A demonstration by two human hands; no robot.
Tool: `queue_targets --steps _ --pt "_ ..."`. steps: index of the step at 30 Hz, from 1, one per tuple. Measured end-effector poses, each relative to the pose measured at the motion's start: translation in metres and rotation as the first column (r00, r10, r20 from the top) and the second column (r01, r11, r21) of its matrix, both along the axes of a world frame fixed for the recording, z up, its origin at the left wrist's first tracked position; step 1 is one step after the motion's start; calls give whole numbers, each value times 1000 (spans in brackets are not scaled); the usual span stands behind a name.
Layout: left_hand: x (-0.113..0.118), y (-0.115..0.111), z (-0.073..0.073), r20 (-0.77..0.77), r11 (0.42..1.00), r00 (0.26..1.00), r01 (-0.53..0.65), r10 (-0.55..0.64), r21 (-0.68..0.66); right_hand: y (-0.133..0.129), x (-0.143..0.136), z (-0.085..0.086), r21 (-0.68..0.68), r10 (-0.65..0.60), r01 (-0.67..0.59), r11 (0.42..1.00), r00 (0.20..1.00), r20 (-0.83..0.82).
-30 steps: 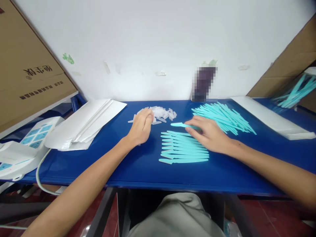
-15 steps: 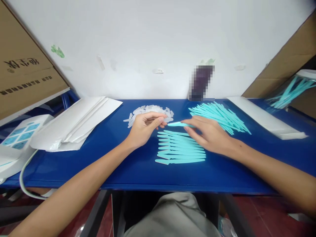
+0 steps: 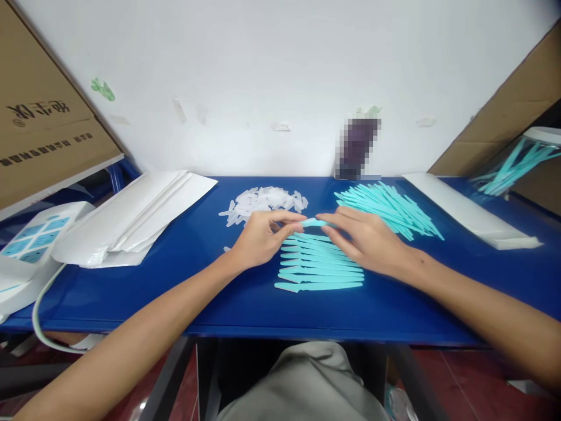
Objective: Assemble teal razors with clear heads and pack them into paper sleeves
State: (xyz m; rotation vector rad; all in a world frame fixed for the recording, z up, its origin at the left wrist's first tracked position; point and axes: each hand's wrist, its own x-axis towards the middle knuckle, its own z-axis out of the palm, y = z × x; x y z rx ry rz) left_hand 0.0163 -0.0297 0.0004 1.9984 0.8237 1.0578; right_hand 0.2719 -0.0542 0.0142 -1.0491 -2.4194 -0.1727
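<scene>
Over the table, my left hand pinches the left end of a turquoise eyebrow razor between thumb and fingers. The razor's other end is in my right hand, also closed in a pinch. It lies level between the two hands; its left tip is hidden by my left fingertips. Just below, several similar razors lie side by side in a row, tips to the left. Behind my left hand is a heap of small clear plastic caps. A heap of turquoise razors lies behind my right hand.
White plastic bags lie on the blue table at left, beside a white device with blue labels. A long white packet is at right. Cardboard boxes flank the white wall. A small clear piece lies by my left wrist.
My left hand has moved slightly right and down, and its fingers have closed on the razor's left end. My right hand keeps its grip. A small clear piece now shows by my left wrist.
</scene>
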Motion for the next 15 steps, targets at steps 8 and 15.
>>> queue_targets --steps 8,15 --pt "-37 19 23 -619 862 753 146 221 486 23 7 -16 -161 -51 62 985 996 71" --pt "-106 23 57 -794 995 601 71 -96 -66 16 7 -7 -181 90 -72 981 992 94"
